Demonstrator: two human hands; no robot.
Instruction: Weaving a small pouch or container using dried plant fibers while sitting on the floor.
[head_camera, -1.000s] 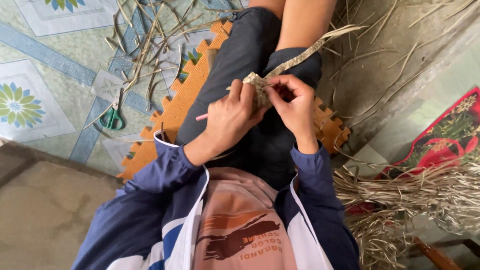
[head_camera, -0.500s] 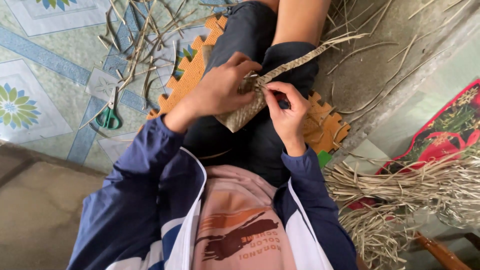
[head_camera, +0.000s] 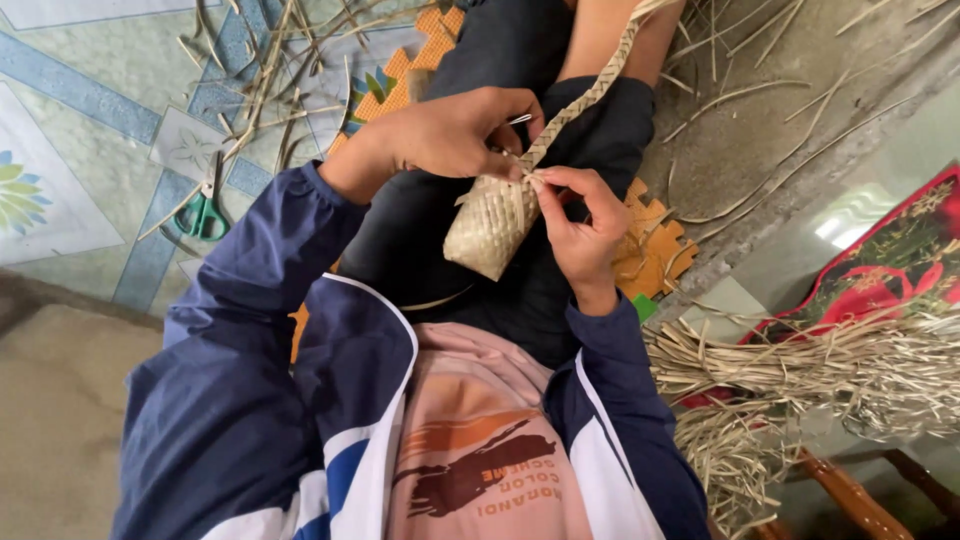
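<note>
1. Here the person sits on the floor with a small woven pouch (head_camera: 492, 225) held over the lap, between the two hands.
2. The left hand (head_camera: 455, 130) comes in from above, its grip closed on the top edge of the pouch where a braided strap (head_camera: 585, 95) meets it; a thin pale sliver, perhaps a needle or a strip end, shows just past its fingers, too small to tell.
3. The right hand (head_camera: 580, 225) sits just beside and below the left grip, thumb and forefinger pinched narrowly on the same rim, touching the weave.
4. Judging by how things lie, the body of the pouch looks finished: its sides are fully plaited and the bottom is closed. What seems left is the joining of the strap at the rim, which both grips are working on.
5. The strap runs up and away from the grips, over the knee, and out of view at the top edge; how long it is cannot be told.
6. The pouch is pale straw in colour, a tight checker weave, rounded at the bottom and slightly tilted, its mouth towards the grips.
7. Well to the left of the left grip lie green-handled scissors (head_camera: 205, 212) among loose strips (head_camera: 262, 70) on the tiled floor (head_camera: 70, 190); to the right of the right grip, a bundle of dried strips (head_camera: 850, 360). An orange foam mat (head_camera: 655, 250) lies under the legs.
</note>
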